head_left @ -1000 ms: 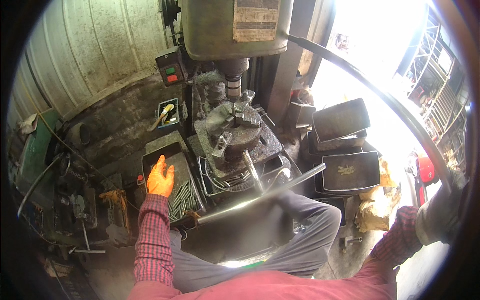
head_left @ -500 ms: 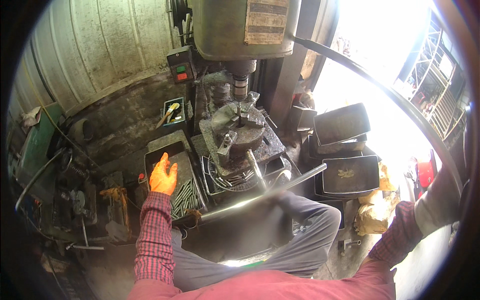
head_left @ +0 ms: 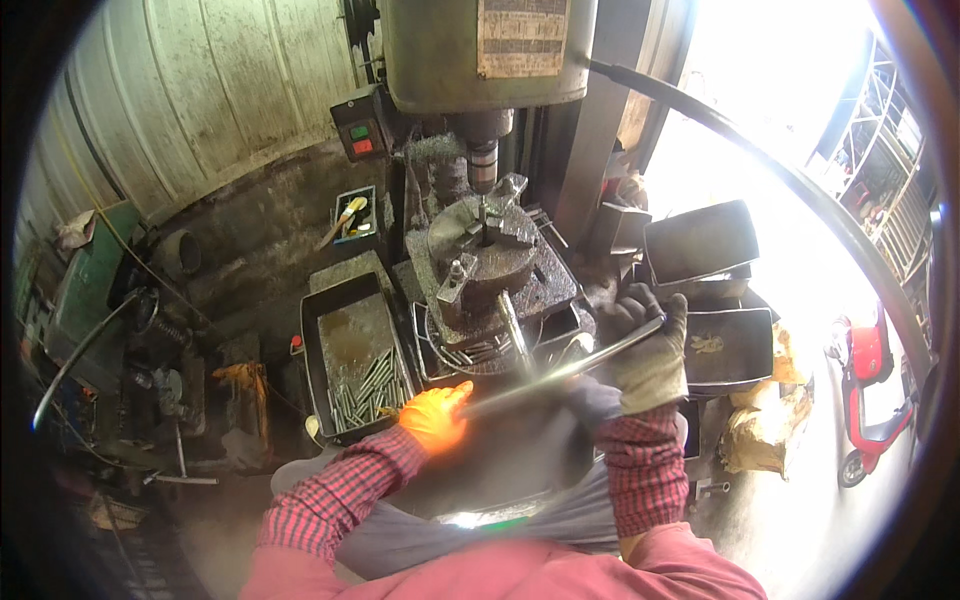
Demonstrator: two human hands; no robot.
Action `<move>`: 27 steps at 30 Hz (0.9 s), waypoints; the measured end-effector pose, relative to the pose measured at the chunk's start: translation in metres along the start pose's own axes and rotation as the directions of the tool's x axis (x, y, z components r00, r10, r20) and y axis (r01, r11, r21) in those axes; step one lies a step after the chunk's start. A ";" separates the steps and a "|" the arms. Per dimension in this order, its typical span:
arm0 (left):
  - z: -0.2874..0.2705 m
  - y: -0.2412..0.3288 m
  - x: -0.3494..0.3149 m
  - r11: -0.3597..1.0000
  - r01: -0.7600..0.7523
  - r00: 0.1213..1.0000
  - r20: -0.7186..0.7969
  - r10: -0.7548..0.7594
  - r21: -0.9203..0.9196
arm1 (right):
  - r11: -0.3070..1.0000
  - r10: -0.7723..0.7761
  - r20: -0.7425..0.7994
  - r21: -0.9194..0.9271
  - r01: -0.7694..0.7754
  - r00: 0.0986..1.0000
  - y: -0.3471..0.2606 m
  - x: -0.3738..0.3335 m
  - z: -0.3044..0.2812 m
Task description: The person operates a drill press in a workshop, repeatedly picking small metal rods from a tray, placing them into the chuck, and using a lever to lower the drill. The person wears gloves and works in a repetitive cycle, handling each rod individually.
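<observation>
A long metal bar (head_left: 560, 374) slants in front of me, joined to a shorter rod (head_left: 515, 333) coming from the round work-holding chuck (head_left: 480, 250) under the drill press. My right hand (head_left: 648, 362), in a grey work glove, is palm up beneath the bar's far end, with curled fingers and the bar across it. My left hand (head_left: 436, 419), in an orange glove, is closed at the near end and hides that end; blur softens the contact. Left of the chuck, a dark tray (head_left: 335, 300) contains several metal pins (head_left: 370, 390).
The drill press head (head_left: 485, 50) hangs above, its control box (head_left: 360, 125) to the left. A small box (head_left: 355, 213) with a brush stands behind the tray. Dark bins (head_left: 703, 243) are stacked at right, near a yellowish sack (head_left: 765, 435) and a red scooter (head_left: 870, 380).
My right hand has come in from the far right onto the bar's far end. My left hand has moved from above the tray, right and nearer, to the bar's near end.
</observation>
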State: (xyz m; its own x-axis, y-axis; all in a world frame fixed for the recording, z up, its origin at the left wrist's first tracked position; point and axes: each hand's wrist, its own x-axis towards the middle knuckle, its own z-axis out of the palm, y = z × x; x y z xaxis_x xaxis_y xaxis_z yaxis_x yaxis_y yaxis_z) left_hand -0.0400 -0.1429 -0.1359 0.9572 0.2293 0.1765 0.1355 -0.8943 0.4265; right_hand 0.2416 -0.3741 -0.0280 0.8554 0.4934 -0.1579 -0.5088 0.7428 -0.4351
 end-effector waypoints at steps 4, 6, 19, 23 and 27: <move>0.037 -0.002 0.009 0.983 0.099 0.993 0.078 -0.088 -0.152 | 0.996 -0.014 0.042 -0.093 0.018 0.999 0.016 -0.020 0.061; 0.052 0.016 0.025 0.965 0.019 1.000 0.001 -0.019 -0.261 | 0.935 -0.083 0.140 -0.331 0.126 0.987 0.020 -0.031 0.081; -0.124 -0.033 0.259 0.927 0.270 0.903 -0.265 -0.338 -0.259 | 0.283 0.023 0.598 -0.772 0.569 0.801 0.086 -0.093 0.103; -0.113 -0.046 0.286 0.912 0.243 0.934 -0.176 -0.312 -0.331 | 0.072 0.428 0.767 -0.556 0.828 0.478 0.149 -0.103 0.057; -0.111 -0.044 0.280 0.945 0.163 0.929 -0.280 -0.244 -0.283 | 0.031 0.350 0.023 -0.999 0.013 0.937 0.108 -0.071 0.002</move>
State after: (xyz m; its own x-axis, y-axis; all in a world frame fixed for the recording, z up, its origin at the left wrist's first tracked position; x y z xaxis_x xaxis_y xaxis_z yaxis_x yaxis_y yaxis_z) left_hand 0.1940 0.0036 -0.0063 0.7843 0.5385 0.3080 0.2118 -0.6992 0.6829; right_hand 0.1257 -0.3277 -0.0619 0.6209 0.7323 -0.2796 0.0929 -0.4228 -0.9014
